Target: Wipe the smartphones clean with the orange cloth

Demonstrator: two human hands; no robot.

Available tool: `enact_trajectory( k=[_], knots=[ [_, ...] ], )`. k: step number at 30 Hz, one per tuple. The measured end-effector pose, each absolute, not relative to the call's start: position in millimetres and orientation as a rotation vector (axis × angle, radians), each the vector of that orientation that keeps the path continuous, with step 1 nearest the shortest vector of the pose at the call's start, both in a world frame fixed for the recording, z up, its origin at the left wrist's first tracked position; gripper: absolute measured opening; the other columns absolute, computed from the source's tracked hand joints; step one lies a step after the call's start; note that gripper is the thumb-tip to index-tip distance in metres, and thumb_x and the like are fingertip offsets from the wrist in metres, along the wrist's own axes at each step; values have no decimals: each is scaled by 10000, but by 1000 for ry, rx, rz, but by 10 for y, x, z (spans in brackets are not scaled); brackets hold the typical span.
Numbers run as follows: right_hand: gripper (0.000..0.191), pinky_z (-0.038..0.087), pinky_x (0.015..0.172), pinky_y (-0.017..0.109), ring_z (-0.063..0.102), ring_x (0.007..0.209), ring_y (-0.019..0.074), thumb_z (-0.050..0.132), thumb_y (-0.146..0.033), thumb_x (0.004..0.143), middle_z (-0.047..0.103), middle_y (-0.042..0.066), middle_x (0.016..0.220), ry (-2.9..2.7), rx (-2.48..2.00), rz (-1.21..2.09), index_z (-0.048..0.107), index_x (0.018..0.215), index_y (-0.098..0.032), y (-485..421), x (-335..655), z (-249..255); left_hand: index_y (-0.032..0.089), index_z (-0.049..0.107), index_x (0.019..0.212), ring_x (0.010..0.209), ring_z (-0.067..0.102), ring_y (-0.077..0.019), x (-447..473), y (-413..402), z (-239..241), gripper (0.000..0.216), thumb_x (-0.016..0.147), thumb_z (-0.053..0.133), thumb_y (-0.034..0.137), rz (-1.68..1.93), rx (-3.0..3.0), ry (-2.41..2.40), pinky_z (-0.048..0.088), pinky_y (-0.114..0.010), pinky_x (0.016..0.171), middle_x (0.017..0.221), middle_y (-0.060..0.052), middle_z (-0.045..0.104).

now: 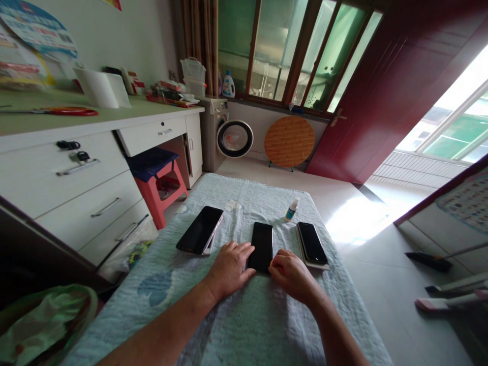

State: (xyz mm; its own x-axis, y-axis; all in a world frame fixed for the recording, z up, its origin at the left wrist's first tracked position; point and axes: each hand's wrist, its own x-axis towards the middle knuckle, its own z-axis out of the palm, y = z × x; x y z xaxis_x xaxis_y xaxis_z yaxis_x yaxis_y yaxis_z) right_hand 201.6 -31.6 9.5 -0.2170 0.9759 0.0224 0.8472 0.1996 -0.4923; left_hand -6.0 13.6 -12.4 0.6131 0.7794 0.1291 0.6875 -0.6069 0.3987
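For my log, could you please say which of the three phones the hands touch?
The middle phone: left hand and right hand touch its near end; the others lie untouched.

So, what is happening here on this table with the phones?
A person works with both bare hands at a table covered with a pale blue cloth. The left hand lies flat against the left edge of the middle phone. The right hand is curled at its lower right corner; whether it pinches something is unclear. The left phone and the right phone lie untouched, with a small bottle beyond them.
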Motion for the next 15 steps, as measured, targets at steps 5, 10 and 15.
enact_trajectory(
  k=[5,10,15],
  knots=[
    [259,429,701,244,556,738,132,491,-238,915,584,33,818,-1975,-1554,552,621,699,-182,-316,1960,165,209,556,1327,1197,524,-297,-65,145,-130,520,856,625,418,403,2525,1196,387,-439,1043,1385,-82,564],
    [228,460,816,275,577,878,167,476,-248,933,599,69,968,-1923,-1527,454,664,816,-194,-305,1947,109,208,559,1325,1201,519,-299,-66,146,-129,525,854,630,431,405,2519,1190,382,-438,1050,1387,-78,563],
    [178,438,880,344,545,946,210,513,-240,908,591,82,1011,-2055,-1706,344,673,840,-199,-291,1984,21,182,561,1326,1185,523,-304,-62,142,-113,530,837,649,367,403,2522,1191,384,-438,1052,1381,-72,570]
  ],
)
